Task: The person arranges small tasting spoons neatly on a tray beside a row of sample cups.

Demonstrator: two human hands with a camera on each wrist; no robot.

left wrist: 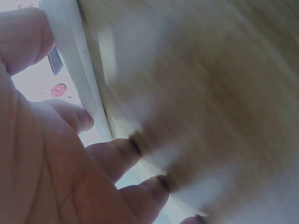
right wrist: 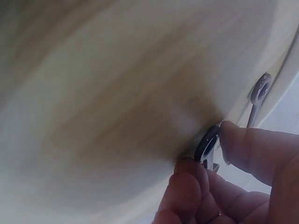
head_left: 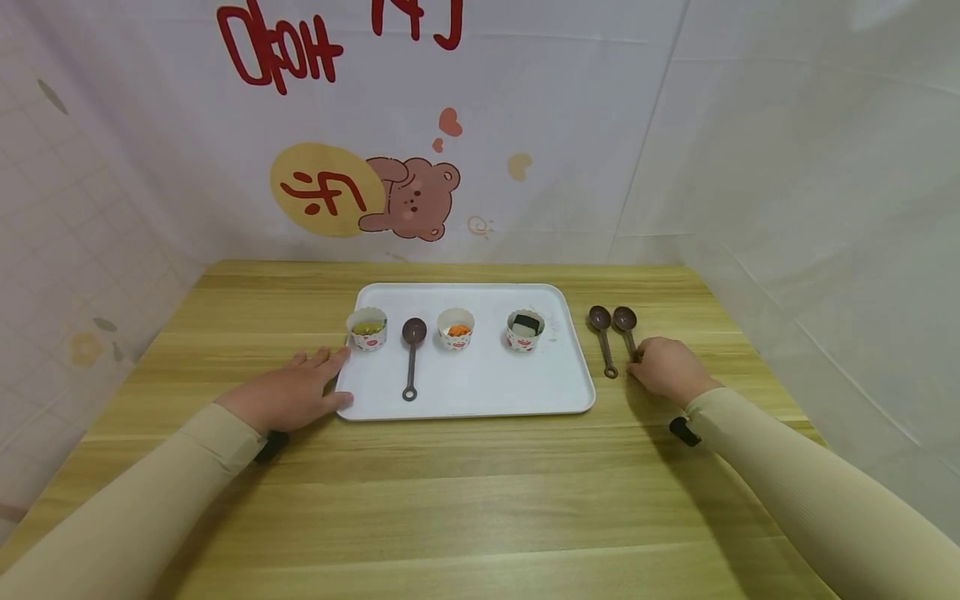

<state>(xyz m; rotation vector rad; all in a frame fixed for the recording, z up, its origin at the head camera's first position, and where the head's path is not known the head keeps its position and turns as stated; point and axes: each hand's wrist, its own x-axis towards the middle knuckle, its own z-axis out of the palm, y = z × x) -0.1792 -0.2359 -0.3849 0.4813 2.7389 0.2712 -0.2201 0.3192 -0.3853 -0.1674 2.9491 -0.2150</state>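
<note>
My right hand pinches the handle end of a brown measuring spoon that lies right of the tray. In the right wrist view, thumb and fingertips close around the ring of its handle. A second brown spoon lies just to the left. My left hand, fingers spread, rests at the left edge of the white tray, thumb over the rim. On the tray, a third spoon lies between a paper cup with green food and a cup with orange pieces.
A third paper cup with dark and pale pieces stands toward the tray's right side. The wooden table meets a white printed curtain at the back, with more white sheeting on the right.
</note>
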